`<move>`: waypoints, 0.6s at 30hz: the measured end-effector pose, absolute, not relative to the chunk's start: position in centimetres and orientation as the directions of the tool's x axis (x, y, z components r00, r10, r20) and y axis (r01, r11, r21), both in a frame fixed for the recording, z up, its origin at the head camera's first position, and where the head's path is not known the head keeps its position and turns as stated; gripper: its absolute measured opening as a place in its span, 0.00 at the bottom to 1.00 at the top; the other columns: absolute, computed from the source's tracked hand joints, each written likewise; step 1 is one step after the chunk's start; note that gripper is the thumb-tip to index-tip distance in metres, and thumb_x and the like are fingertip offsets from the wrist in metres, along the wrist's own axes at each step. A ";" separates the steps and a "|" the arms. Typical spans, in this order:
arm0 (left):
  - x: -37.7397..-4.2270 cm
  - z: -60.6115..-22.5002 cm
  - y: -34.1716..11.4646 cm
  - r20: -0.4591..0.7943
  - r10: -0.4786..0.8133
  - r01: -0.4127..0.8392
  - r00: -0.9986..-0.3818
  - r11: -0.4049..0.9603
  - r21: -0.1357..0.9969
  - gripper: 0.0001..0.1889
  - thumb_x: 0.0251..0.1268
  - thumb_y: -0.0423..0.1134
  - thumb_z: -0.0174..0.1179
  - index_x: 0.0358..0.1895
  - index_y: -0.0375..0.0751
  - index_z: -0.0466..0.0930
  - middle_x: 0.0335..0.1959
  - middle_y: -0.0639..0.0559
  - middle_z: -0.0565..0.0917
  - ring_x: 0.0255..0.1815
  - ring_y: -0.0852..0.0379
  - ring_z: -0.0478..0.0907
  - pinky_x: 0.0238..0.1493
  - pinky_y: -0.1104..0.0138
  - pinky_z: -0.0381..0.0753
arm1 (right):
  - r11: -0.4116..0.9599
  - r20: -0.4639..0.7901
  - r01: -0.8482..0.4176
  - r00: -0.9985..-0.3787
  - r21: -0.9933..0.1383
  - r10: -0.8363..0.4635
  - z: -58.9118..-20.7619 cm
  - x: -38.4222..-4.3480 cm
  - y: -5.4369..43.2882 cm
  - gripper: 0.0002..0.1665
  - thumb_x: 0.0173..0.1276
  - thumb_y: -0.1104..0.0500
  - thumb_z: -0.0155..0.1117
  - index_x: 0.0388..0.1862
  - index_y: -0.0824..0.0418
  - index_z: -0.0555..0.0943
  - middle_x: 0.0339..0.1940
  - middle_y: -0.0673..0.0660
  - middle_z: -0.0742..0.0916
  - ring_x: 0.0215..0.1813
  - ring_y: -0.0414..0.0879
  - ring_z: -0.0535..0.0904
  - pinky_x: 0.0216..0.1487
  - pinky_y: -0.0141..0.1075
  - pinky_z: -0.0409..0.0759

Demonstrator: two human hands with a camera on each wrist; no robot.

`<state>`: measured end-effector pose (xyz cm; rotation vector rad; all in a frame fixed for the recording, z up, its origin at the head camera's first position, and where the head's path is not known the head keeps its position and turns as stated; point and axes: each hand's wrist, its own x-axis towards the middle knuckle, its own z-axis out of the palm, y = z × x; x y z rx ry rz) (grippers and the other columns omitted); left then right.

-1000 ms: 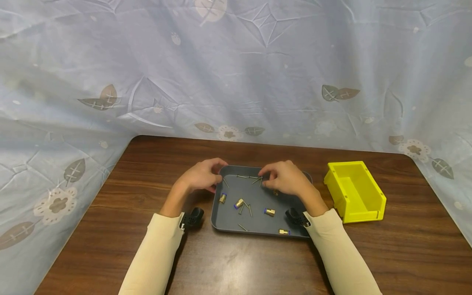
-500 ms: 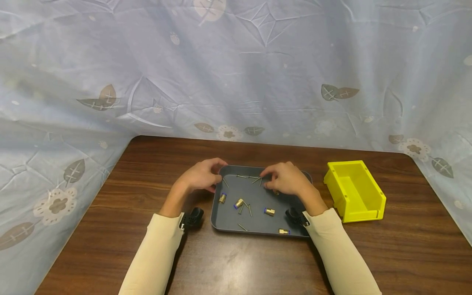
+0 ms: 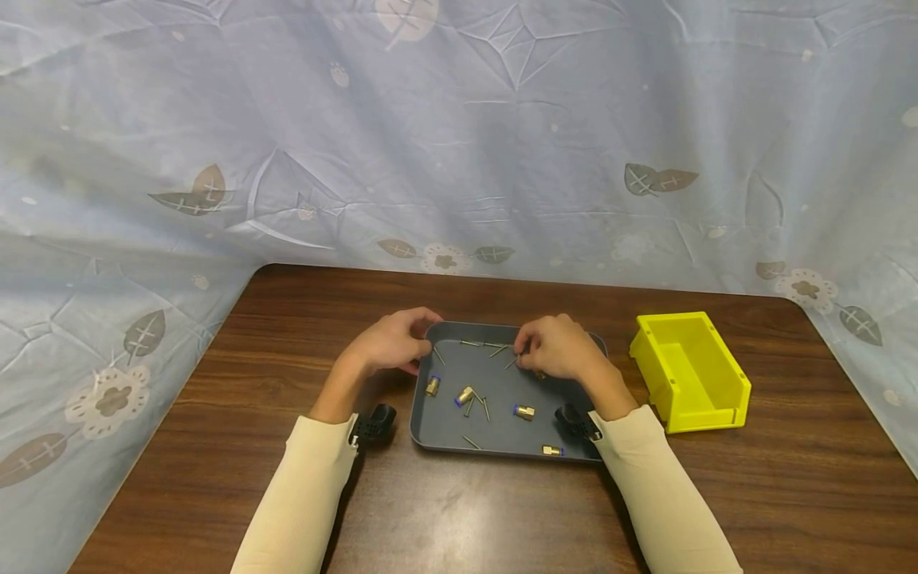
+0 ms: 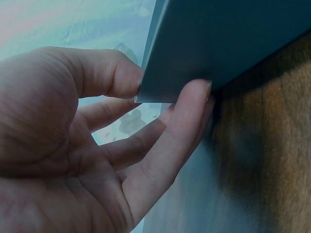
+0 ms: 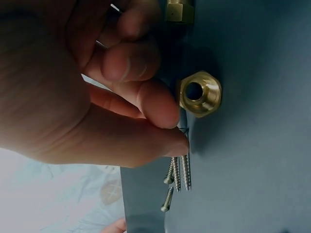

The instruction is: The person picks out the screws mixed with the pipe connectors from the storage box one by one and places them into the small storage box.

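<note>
the head view looks forward and down from above the person's shoulders, far enough back to take in the whole brown table point(image 3: 215, 446), the patterned cloth point(image 3: 459, 127) filling the upper half of the frame, and both sleeves rising from the bottom edge. the grey tray point(image 3: 502, 430) sits at centre, the yellow bin point(image 3: 710, 399) at right of centre.

the left wrist view sits very close under the left hand point(image 4: 73, 160), facing along the palm to the tray's corner point(image 4: 218, 43) at upper right.

the right wrist view is equally close, facing past the right hand point(image 5: 82, 92) in the upper left onto the tray floor point(image 5: 257, 170).

all three views share the tray.
</note>
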<state>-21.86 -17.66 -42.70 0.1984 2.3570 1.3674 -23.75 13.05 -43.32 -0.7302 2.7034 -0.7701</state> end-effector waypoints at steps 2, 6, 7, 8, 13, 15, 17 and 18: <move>-21.9 -42.7 -17.6 -0.275 0.319 -0.080 -0.907 0.510 0.857 0.27 0.75 0.25 0.57 0.76 0.32 0.74 0.62 0.29 0.83 0.44 0.43 0.89 0.41 0.55 0.96 | 0.740 -0.091 -0.402 -0.846 -0.539 -0.525 -43.4 -23.8 13.1 0.04 0.69 0.61 0.80 0.40 0.56 0.91 0.19 0.43 0.85 0.23 0.41 0.81 0.35 0.40 0.80; -21.8 -42.6 -17.6 -0.275 0.319 -0.080 -0.907 0.509 0.857 0.27 0.75 0.25 0.57 0.76 0.32 0.74 0.62 0.29 0.82 0.44 0.44 0.89 0.41 0.56 0.96 | 0.740 -0.100 -0.406 -0.840 -0.536 -0.534 -43.4 -23.8 13.1 0.03 0.68 0.61 0.80 0.37 0.55 0.92 0.18 0.43 0.84 0.23 0.41 0.81 0.35 0.40 0.80; -21.8 -42.6 -17.6 -0.274 0.320 -0.079 -0.907 0.508 0.858 0.27 0.75 0.25 0.57 0.76 0.31 0.73 0.62 0.29 0.82 0.44 0.43 0.89 0.42 0.55 0.96 | 0.739 -0.102 -0.406 -0.838 -0.537 -0.535 -43.4 -23.8 13.2 0.02 0.68 0.61 0.79 0.36 0.56 0.92 0.17 0.43 0.84 0.22 0.41 0.80 0.34 0.39 0.80; -21.8 -42.5 -17.6 -0.272 0.322 -0.078 -0.907 0.507 0.858 0.27 0.75 0.25 0.57 0.76 0.31 0.73 0.62 0.29 0.82 0.44 0.43 0.89 0.42 0.55 0.96 | 0.738 -0.105 -0.404 -0.838 -0.541 -0.536 -43.4 -23.8 13.2 0.02 0.68 0.61 0.79 0.35 0.55 0.92 0.17 0.43 0.84 0.22 0.41 0.80 0.33 0.39 0.79; -21.8 -42.5 -17.6 -0.273 0.321 -0.076 -0.907 0.512 0.856 0.27 0.75 0.25 0.57 0.76 0.31 0.73 0.63 0.28 0.82 0.46 0.42 0.89 0.42 0.55 0.96 | 0.738 -0.105 -0.406 -0.837 -0.539 -0.538 -43.3 -23.7 13.1 0.06 0.70 0.62 0.77 0.32 0.53 0.92 0.18 0.43 0.84 0.21 0.41 0.80 0.32 0.39 0.79; -21.7 -42.5 -17.5 -0.274 0.320 -0.076 -0.907 0.517 0.853 0.27 0.75 0.26 0.57 0.76 0.32 0.73 0.63 0.29 0.82 0.46 0.42 0.89 0.42 0.55 0.96 | 0.739 -0.102 -0.415 -0.835 -0.530 -0.541 -43.4 -23.7 13.1 0.07 0.70 0.62 0.76 0.31 0.53 0.91 0.19 0.43 0.85 0.21 0.41 0.80 0.33 0.39 0.81; -21.7 -42.5 -17.5 -0.277 0.317 -0.079 -0.907 0.518 0.852 0.27 0.76 0.26 0.57 0.76 0.32 0.74 0.62 0.29 0.82 0.46 0.42 0.89 0.42 0.55 0.96 | 0.742 -0.101 -0.422 -0.833 -0.521 -0.544 -43.4 -23.7 13.1 0.07 0.70 0.62 0.76 0.31 0.53 0.91 0.20 0.43 0.85 0.21 0.40 0.80 0.33 0.39 0.81; -21.7 -42.5 -17.5 -0.278 0.316 -0.080 -0.907 0.518 0.851 0.27 0.76 0.26 0.57 0.76 0.32 0.74 0.62 0.29 0.82 0.46 0.42 0.89 0.43 0.55 0.96 | 0.742 -0.096 -0.427 -0.832 -0.517 -0.546 -43.4 -23.7 13.1 0.07 0.70 0.62 0.75 0.31 0.53 0.91 0.20 0.43 0.85 0.22 0.40 0.80 0.33 0.39 0.81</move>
